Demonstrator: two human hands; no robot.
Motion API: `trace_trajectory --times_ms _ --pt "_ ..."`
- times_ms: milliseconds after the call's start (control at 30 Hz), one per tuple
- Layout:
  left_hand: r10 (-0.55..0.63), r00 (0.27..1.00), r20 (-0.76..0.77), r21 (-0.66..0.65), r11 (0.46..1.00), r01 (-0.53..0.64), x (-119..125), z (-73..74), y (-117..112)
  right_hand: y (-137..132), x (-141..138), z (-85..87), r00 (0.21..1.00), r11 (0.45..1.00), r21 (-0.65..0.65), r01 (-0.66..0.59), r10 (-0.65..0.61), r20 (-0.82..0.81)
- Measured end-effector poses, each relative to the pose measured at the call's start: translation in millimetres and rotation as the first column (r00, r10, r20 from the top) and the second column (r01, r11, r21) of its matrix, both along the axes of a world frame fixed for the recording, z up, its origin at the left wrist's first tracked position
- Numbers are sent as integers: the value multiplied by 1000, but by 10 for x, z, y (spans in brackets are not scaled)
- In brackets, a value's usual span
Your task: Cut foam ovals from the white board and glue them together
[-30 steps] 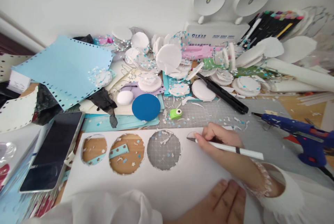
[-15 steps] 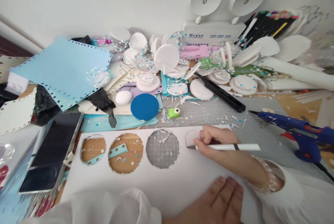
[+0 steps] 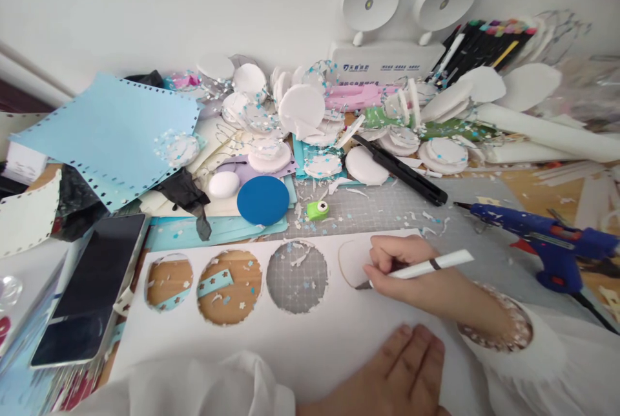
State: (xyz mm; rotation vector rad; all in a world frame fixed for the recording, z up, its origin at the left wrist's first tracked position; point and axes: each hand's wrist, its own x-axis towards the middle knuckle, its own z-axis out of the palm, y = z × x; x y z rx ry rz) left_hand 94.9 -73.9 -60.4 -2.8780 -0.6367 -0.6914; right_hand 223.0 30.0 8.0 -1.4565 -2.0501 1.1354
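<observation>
My right hand (image 3: 402,267) is closed around a white-handled craft knife (image 3: 433,264), its dark, pointed blade touching a white sheet (image 3: 232,348). A curved line runs up and round from the blade tip, and its right side is hidden behind my fingers. My left hand (image 3: 392,371) lies flat on the sheet, below the right one, fingers stretched out. To the left of the curved line, three round holes with ragged edges go through the sheet. Wood shows through two of them, and a grey cutting mat (image 3: 298,277) through the third.
Behind the sheet lie a green paper punch (image 3: 318,210), a blue disc (image 3: 263,200) and a black pen-like tool (image 3: 402,170). A blue glue gun (image 3: 542,232) is at the right, a phone (image 3: 92,287) at the left. White discs (image 3: 301,109) and scraps crowd the back.
My right hand has drawn the blade slightly down and round, lengthening the curved line, and the knife handle has tilted up. My left hand stays flat. The camera view has shifted slightly.
</observation>
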Motion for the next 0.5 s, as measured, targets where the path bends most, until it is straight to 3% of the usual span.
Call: trace_trajectory --times_ms 167,500 --pt "39 997 62 18 999 -40 -27 96 52 28 58 0 1000 1000 -17 1 -1 5" --pt "-38 999 -39 35 999 39 -71 143 102 93 193 -48 999 996 -79 44 -42 28"
